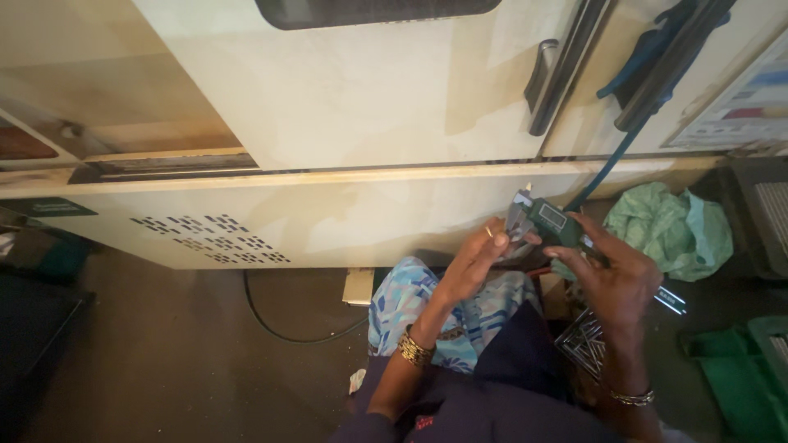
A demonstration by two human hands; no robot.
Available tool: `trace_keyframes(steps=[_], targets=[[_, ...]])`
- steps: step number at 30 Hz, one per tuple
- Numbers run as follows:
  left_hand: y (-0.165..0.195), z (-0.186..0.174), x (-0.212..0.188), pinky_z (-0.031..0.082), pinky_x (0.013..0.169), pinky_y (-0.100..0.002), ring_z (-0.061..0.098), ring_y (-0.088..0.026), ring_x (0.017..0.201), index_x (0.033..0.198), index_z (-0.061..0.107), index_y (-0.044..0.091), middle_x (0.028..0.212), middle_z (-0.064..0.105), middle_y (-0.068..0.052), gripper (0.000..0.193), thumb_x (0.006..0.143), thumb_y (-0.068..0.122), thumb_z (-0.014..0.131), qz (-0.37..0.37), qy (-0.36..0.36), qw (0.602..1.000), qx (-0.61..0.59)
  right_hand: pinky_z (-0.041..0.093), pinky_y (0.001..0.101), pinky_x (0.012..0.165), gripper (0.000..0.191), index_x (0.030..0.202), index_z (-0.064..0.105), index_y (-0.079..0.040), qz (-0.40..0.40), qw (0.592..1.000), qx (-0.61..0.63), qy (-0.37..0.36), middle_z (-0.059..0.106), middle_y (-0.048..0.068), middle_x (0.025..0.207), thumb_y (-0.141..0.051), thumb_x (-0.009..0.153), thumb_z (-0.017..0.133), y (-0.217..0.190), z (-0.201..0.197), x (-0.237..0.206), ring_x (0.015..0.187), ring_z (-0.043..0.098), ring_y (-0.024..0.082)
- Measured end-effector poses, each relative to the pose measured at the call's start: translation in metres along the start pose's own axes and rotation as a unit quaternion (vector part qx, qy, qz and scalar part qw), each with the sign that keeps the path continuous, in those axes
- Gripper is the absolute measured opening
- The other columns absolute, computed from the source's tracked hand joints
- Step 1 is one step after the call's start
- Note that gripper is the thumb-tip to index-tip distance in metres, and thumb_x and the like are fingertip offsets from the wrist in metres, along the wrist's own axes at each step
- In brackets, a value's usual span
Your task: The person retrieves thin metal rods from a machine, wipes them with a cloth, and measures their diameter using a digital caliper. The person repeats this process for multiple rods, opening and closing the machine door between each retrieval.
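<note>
A big cream-coloured machine cabinet (pixel 353 107) fills the upper view, its top and both sides cut off by the frame, with a dark handle (pixel 542 82) on its door and a slotted vent panel (pixel 209 238) lower down. On the floor at the right lies a crumpled green cloth (pixel 677 230), partly hidden behind the hands. The right hand (pixel 611 275) rises from the lap, wrist bent, fingers curled tight around the body of a green digital caliper (pixel 548 223) held up just in front of the cabinet. The left hand (pixel 476 261) reaches in from the left, fingertips pinched at the caliper's metal jaws; whatever small piece sits between them is too blurred to make out.
</note>
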State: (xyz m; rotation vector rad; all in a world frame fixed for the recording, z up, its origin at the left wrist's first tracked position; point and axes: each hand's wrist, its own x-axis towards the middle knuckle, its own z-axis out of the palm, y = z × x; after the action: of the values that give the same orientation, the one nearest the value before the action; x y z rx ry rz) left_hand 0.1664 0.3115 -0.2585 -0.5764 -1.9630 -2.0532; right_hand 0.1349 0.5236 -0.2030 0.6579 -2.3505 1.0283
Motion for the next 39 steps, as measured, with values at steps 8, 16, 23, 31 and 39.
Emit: trace_keyframes(steps=[8, 16, 23, 31, 39], targets=[[0.003, -0.006, 0.004, 0.041, 0.1, -0.037, 0.052, -0.023, 0.1, 0.119, 0.071, 0.009, 0.116, 0.069, -0.008, 0.054, 0.116, 0.049, 0.035, 0.107, -0.015, 0.992, 0.071, 0.04, 0.0261, 0.051, 0.058, 0.128, 0.076, -0.011, -0.06, 0.997, -0.056, 0.001, 0.073, 0.005, 0.084, -0.039, 0.079, 0.087, -0.015, -0.013, 0.008, 0.058, 0.054, 0.009], [-0.006, -0.005, 0.001, 0.042, 0.092, -0.038, 0.049, -0.023, 0.095, 0.119, 0.071, 0.009, 0.113, 0.067, -0.007, 0.055, 0.114, 0.051, 0.035, 0.18, 0.006, 0.975, 0.132, 0.035, 0.0298, 0.048, 0.064, 0.125, 0.079, -0.011, -0.137, 0.98, -0.146, 0.019, 0.053, 0.0, 0.064, -0.051, 0.075, 0.086, -0.028, -0.034, 0.009, 0.055, 0.045, 0.012], [-0.008, 0.001, 0.001, 0.042, 0.093, -0.037, 0.057, -0.022, 0.096, 0.12, 0.071, 0.013, 0.118, 0.07, -0.005, 0.06, 0.115, 0.055, 0.027, 0.213, 0.008, 0.968, 0.131, 0.032, 0.0302, 0.047, 0.065, 0.119, 0.08, -0.011, -0.15, 0.976, -0.155, 0.025, 0.052, -0.003, 0.06, -0.056, 0.071, 0.085, -0.03, -0.039, 0.009, 0.049, 0.043, 0.009], [-0.001, 0.002, 0.001, 0.04, 0.092, -0.036, 0.059, -0.021, 0.095, 0.115, 0.072, 0.012, 0.115, 0.071, -0.004, 0.062, 0.115, 0.054, 0.027, 0.195, 0.01, 0.972, 0.132, 0.036, 0.0256, 0.046, 0.059, 0.128, 0.074, -0.013, -0.134, 0.987, -0.082, -0.014, 0.06, -0.003, 0.065, -0.047, 0.081, 0.084, -0.019, -0.039, 0.01, 0.052, 0.049, 0.006], [0.005, 0.003, 0.002, 0.042, 0.092, -0.037, 0.052, -0.022, 0.093, 0.116, 0.072, 0.012, 0.112, 0.07, -0.004, 0.061, 0.116, 0.055, 0.028, 0.175, 0.021, 0.977, 0.118, 0.036, 0.0289, 0.042, 0.054, 0.136, 0.068, -0.016, -0.095, 0.987, -0.047, -0.118, 0.065, 0.001, 0.07, -0.03, 0.086, 0.079, -0.006, -0.051, 0.019, 0.048, 0.046, 0.008]])
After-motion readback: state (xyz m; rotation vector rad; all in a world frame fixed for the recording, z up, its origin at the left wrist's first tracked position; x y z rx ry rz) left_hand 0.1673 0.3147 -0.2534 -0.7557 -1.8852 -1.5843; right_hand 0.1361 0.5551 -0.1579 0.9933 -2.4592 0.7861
